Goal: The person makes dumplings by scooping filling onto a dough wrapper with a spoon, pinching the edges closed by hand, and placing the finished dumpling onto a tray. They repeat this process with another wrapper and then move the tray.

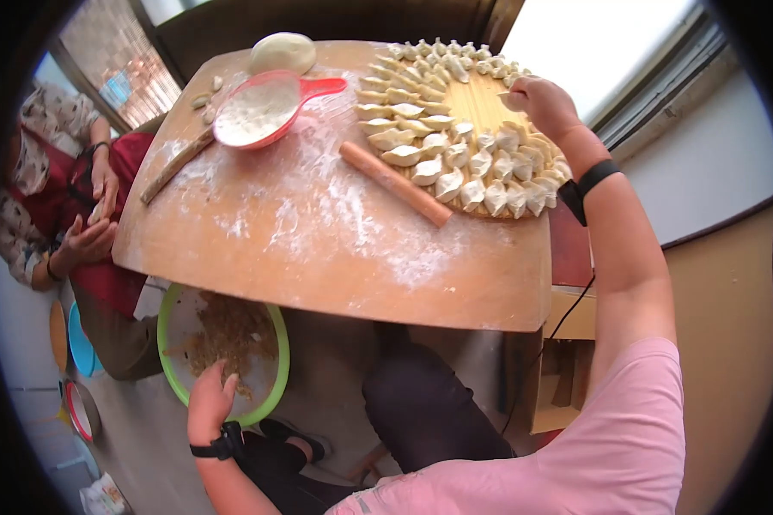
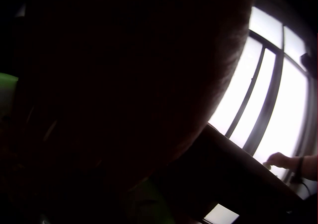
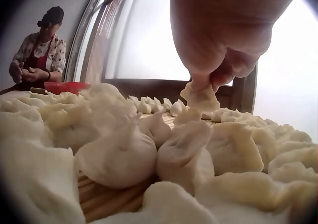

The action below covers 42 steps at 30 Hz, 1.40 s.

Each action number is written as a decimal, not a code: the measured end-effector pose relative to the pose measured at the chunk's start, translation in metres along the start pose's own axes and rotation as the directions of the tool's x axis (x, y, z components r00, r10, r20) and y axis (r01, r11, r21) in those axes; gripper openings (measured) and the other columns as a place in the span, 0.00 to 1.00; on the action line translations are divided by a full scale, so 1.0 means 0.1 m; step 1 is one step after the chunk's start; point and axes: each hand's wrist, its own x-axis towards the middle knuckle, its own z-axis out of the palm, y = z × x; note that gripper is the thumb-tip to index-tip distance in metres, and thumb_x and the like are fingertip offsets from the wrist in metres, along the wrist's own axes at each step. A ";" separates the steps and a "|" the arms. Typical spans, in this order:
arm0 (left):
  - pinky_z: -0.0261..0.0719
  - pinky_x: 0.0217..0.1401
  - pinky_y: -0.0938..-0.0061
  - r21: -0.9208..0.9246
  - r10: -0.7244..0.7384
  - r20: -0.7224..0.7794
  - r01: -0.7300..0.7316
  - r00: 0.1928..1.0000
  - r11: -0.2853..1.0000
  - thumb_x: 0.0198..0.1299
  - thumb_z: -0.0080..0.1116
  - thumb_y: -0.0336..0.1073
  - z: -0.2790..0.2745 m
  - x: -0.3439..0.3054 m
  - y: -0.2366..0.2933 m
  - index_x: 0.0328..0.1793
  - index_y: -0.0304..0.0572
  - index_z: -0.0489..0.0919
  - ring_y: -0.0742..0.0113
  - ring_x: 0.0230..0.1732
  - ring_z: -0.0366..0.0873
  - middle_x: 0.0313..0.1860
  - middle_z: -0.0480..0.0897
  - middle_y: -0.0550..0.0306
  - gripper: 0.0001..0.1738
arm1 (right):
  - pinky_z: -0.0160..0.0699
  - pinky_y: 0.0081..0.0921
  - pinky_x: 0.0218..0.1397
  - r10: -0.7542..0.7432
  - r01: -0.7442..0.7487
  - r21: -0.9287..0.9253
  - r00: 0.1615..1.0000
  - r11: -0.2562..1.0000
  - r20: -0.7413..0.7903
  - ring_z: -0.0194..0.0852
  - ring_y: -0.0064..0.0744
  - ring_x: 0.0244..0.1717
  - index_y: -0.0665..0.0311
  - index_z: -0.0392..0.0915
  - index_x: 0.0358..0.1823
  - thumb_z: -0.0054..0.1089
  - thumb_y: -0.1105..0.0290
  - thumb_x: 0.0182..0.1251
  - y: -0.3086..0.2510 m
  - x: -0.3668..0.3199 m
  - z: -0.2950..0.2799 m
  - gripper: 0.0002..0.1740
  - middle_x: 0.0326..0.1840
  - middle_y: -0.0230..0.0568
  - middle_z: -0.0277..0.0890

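Note:
My right hand (image 1: 545,103) is over the far right of a round slatted board (image 1: 472,107) covered with rows of dumplings (image 1: 404,154). Between thumb and fingers it pinches a dumpling (image 3: 200,97) by its top, close over the others in the right wrist view. Below the table's front edge, my left hand (image 1: 212,402) is at the near side of a green-rimmed basin (image 1: 283,369). Its fingers point toward the brown filling (image 1: 232,330) inside and hold nothing visible. The left wrist view is mostly dark, blocked by the hand.
A rolling pin (image 1: 395,183) lies on the floured table (image 1: 318,275). Behind it are a red-handled bowl of flour (image 1: 258,110), a pale dough mound (image 1: 283,53) and a stick of wood or dough (image 1: 176,166). At left sits another person (image 1: 86,197) with both hands together.

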 end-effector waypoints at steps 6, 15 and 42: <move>0.76 0.59 0.51 0.023 0.124 -0.086 -0.122 0.989 0.992 0.66 0.60 0.41 0.01 -0.02 -0.01 0.62 0.36 0.78 0.36 0.56 0.78 0.53 0.83 0.36 0.23 | 0.80 0.39 0.49 -0.489 0.503 0.213 0.864 0.837 -0.118 0.82 0.50 0.43 0.63 0.83 0.41 0.59 0.69 0.69 -1.45 -0.35 -0.28 0.07 0.41 0.45 0.82; 0.77 0.58 0.54 -0.033 0.094 -0.129 -0.099 0.987 0.995 0.66 0.60 0.40 -0.10 -0.15 -0.08 0.63 0.37 0.78 0.39 0.55 0.79 0.52 0.83 0.38 0.22 | 0.81 0.35 0.47 -0.848 0.826 0.226 0.530 0.517 0.002 0.80 0.43 0.45 0.62 0.80 0.38 0.59 0.77 0.61 -2.68 -1.05 0.11 0.06 0.40 0.39 0.78; 0.77 0.57 0.55 -0.084 0.136 -0.224 -0.158 0.965 0.984 0.65 0.62 0.39 -0.21 -0.23 -0.32 0.63 0.38 0.77 0.42 0.54 0.80 0.52 0.82 0.42 0.22 | 0.81 0.34 0.50 -0.603 0.587 0.219 0.797 0.780 0.013 0.80 0.40 0.46 0.55 0.84 0.48 0.63 0.76 0.63 -2.96 -1.38 0.23 0.13 0.50 0.36 0.79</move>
